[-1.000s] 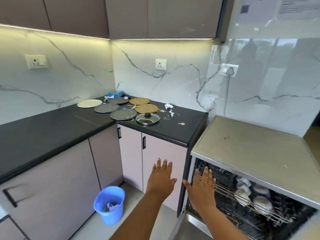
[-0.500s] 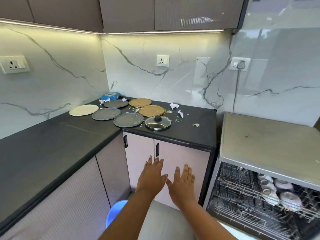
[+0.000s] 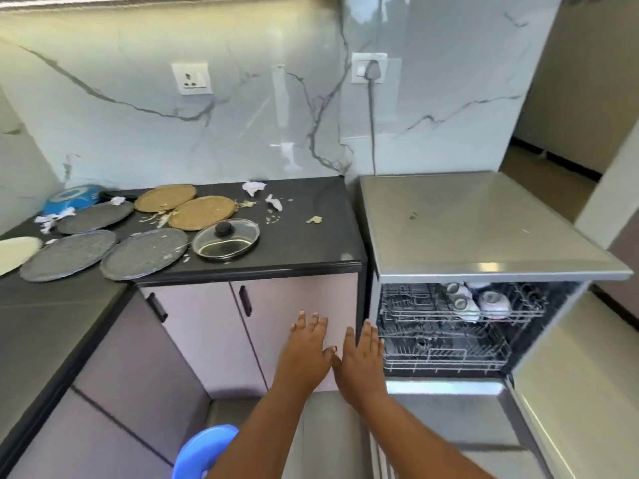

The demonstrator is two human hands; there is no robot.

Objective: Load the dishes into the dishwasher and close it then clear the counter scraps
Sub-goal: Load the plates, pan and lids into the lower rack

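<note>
My left hand [image 3: 306, 347] and my right hand [image 3: 363, 356] are stretched forward side by side, fingers straight, holding nothing, in front of the pale cabinet door. To the right the steel dishwasher [image 3: 484, 223] stands with its door [image 3: 449, 420] dropped open; white cups [image 3: 465, 300] sit in its upper rack. On the black counter [image 3: 311, 243] lie three grey plates [image 3: 143, 254], two tan plates [image 3: 202, 212], a cream plate [image 3: 15, 248], a glass lid [image 3: 226, 238], a blue bowl [image 3: 71, 197] and paper and food scraps [image 3: 254, 188].
A blue bin [image 3: 204, 451] stands on the floor below my left arm. The counter runs along the left wall in an L. Wall sockets [image 3: 192, 78] sit above the counter, one with a cable plugged in behind the dishwasher.
The view has swung right and down, bringing the whole open dishwasher into sight. Both hands stay raised and flat, now closer together near the cabinet's right edge.
</note>
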